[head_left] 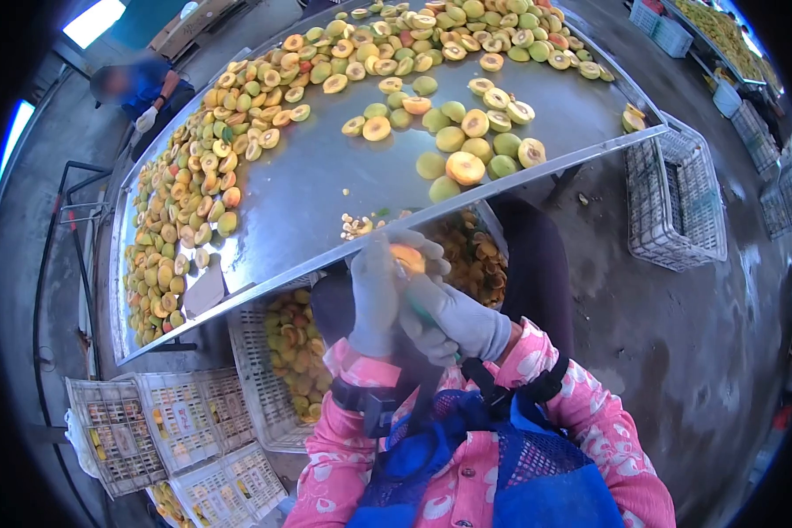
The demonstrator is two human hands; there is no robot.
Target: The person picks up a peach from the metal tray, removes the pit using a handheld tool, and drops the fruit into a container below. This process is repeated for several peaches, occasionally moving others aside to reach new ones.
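Observation:
Near the front edge of the metal table (299, 189), my left hand (374, 295) in a grey glove grips a cut peach half (407, 258) with orange flesh. My right hand (458, 319), gloved too, is closed around a tool with a green handle (422, 310); its working end is hidden by the fingers and fruit. Just beyond my hands, a little pile of pits (356, 226) lies on the metal. Several peach halves (466, 168) sit farther right, some with the pit showing.
A long heap of halved peaches (211, 158) curves along the table's far and left sides. Below the edge are a crate of peach halves (260, 378) and a container of brown scraps (475, 260). A white crate (673, 198) stands right; a person (145, 92) sits far left.

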